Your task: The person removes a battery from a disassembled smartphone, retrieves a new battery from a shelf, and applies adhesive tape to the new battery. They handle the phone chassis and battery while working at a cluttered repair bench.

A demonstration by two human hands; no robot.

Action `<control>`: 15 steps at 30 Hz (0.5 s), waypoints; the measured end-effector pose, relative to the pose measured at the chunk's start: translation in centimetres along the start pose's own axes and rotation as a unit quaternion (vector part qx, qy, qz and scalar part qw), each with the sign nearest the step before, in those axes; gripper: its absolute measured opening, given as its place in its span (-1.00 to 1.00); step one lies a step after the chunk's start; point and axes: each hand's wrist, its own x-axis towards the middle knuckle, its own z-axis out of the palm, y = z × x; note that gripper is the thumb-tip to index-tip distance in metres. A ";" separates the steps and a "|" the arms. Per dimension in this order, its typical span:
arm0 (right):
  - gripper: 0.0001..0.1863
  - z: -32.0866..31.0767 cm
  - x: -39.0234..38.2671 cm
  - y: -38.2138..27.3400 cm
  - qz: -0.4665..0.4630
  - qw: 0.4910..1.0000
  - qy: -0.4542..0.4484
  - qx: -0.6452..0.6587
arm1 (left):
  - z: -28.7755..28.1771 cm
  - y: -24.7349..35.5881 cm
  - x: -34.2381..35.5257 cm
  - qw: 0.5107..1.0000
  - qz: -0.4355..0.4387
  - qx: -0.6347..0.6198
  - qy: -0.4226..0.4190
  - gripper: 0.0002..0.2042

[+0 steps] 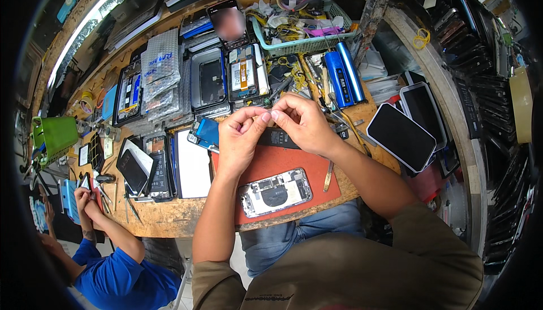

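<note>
My left hand [242, 134] and my right hand [300, 120] meet over the far edge of a red-orange mat [257, 168]. Thumb and forefinger of each are pinched, tips nearly touching; whatever lies between them is too small to make out. Below my hands, on the mat, rests an opened phone housing [294, 188], white and silver with a dark round patch. Right of it lies a thin metal pry tool [328, 177]. A black phone battery [280, 138] shows beneath my right hand, partly covered. By my left wrist is a blue-faced phone part [206, 132].
A green basket [297, 46] of cables stands at the back. Blue cylindrical tools [344, 78] stand upright at the right, near black-screened phones [401, 137]. Bubble-wrapped parts [161, 75] and opened tablets [209, 78] crowd the left. A person in blue [127, 276] works at far left.
</note>
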 end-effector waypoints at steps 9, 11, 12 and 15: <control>-0.86 0.3 0.0 0.3 -0.042 0.998 0.004 -0.039 | 0.2 0.0 -0.1 1.000 -0.013 -0.009 0.010 -0.89; -0.86 0.3 0.0 0.3 -0.045 0.998 0.005 -0.051 | 0.3 0.0 -0.1 1.000 -0.005 -0.006 0.000 -0.88; -0.86 0.3 0.0 0.2 -0.043 0.998 0.008 -0.053 | 0.3 0.0 -0.1 1.000 0.000 -0.007 -0.005 -0.87; -0.87 0.5 -0.1 0.0 -0.043 0.998 0.019 -0.050 | 0.5 -0.1 -0.2 1.000 0.010 -0.020 0.002 -0.88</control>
